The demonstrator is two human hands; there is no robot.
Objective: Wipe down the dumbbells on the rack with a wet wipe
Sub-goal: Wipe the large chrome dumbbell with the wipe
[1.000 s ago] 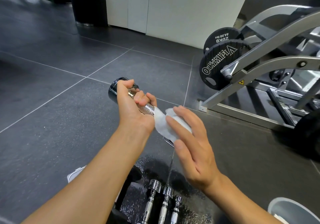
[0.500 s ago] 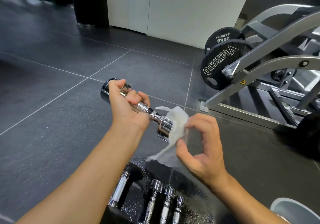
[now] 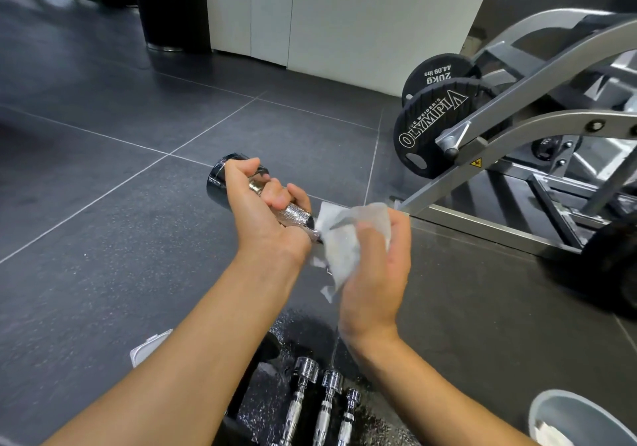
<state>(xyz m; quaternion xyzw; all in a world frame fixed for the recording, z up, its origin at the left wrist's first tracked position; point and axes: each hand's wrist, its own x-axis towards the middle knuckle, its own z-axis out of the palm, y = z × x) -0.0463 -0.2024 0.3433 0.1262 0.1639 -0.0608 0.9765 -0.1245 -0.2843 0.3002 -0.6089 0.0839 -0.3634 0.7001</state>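
Note:
My left hand point(image 3: 263, 209) grips the knurled handle of a chrome dumbbell point(image 3: 220, 178), held level over the dark floor with its far head pointing up and left. My right hand point(image 3: 377, 269) is closed around a white wet wipe point(image 3: 339, 238), which wraps the dumbbell's near head and hides it. Below my arms, three small chrome dumbbells point(image 3: 305, 400) lie side by side on the black rack point(image 3: 262, 394), whose surface looks speckled and wet.
A grey weight machine point(image 3: 537, 128) with black Olympia plates point(image 3: 434, 128) stands to the right. A grey bin point(image 3: 579, 418) holding something white sits at the bottom right. A white container point(image 3: 150, 347) peeks out beside my left forearm. White cabinets point(image 3: 344, 14) and a black cylinder point(image 3: 169, 7) stand behind.
My right hand has closed the wipe over the dumbbell's near head, which showed bare half a second ago. The left hand has kept its grip and barely moved.

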